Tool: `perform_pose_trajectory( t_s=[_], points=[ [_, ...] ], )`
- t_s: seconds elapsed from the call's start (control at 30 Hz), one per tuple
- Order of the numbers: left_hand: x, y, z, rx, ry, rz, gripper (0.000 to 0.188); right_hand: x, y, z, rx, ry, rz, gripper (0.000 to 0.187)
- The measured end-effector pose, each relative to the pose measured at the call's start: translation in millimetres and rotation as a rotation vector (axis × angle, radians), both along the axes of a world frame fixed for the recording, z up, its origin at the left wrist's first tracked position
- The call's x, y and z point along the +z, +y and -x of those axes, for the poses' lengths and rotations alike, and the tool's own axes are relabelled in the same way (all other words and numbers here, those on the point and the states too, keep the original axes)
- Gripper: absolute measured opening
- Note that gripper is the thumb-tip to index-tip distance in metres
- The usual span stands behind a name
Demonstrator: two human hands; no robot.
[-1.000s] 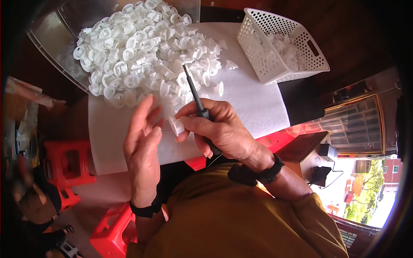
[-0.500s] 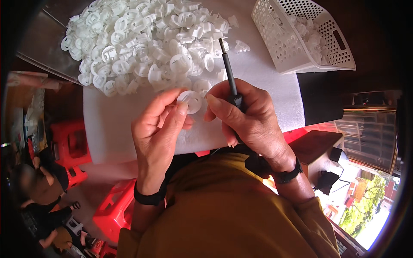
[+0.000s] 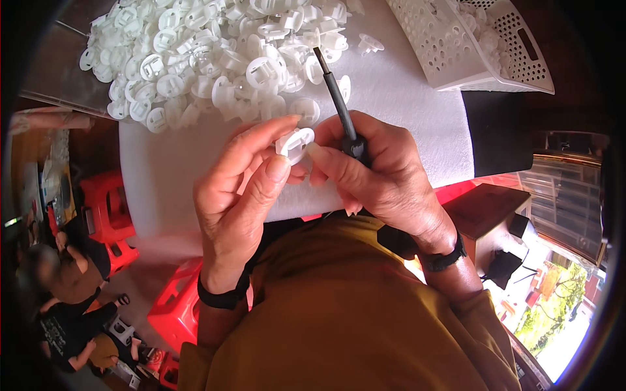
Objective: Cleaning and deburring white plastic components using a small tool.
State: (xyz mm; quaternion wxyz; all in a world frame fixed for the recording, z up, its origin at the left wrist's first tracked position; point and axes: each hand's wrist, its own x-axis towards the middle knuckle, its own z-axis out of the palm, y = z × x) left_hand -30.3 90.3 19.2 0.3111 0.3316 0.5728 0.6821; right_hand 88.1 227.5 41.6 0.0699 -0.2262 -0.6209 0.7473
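Observation:
Between the thumb and fingers of my left hand (image 3: 235,195) is a small round white plastic piece (image 3: 297,144), tilted so its slotted side shows. My right hand (image 3: 388,176) grips a screwdriver (image 3: 340,101) with a dark shaft and a bare metal tip; most of its handle is hidden in the palm. The tip points away from me, up toward the pile. My right thumb and fingertips reach the right edge of the white piece. Just beyond my hands spreads a large pile of similar white pieces (image 3: 195,58).
The pile lies on a table with a white padded cover (image 3: 163,169). A white perforated basket (image 3: 450,58) holding more white pieces stands at the far right, near a loose piece (image 3: 370,43). Red stools (image 3: 176,306) and another person (image 3: 72,287) are at the left.
The white piece has turned in my left fingers from its flat face to a tilted, slotted side. My right hand has come closer to it, and the screwdriver tip has swung left.

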Motion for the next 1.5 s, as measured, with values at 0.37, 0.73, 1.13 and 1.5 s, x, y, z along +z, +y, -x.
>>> perform_pose_trajectory(
  t_s=[0.37, 0.73, 1.13, 1.5],
  points=[
    [5.4, 3.6, -6.6, 0.027, 0.003, 0.118, 0.035, -5.9, 4.4, -8.8, -0.018, 0.024, -0.08, 0.014],
    [3.1, 11.9, -11.7, 0.107, -0.034, 0.125, 0.027, -10.1, 4.8, -8.1, 0.005, 0.054, -0.14, 0.014],
    [2.5, 12.6, -6.6, 0.076, -0.123, 0.135, 0.03, -8.3, 5.4, -4.6, 0.033, -0.009, -0.021, 0.017],
    [0.2, 7.8, -4.8, 0.043, -0.011, 0.13, 0.035, 0.5, 14.4, -1.0, 0.099, -0.062, -0.151, 0.016]
  ],
)
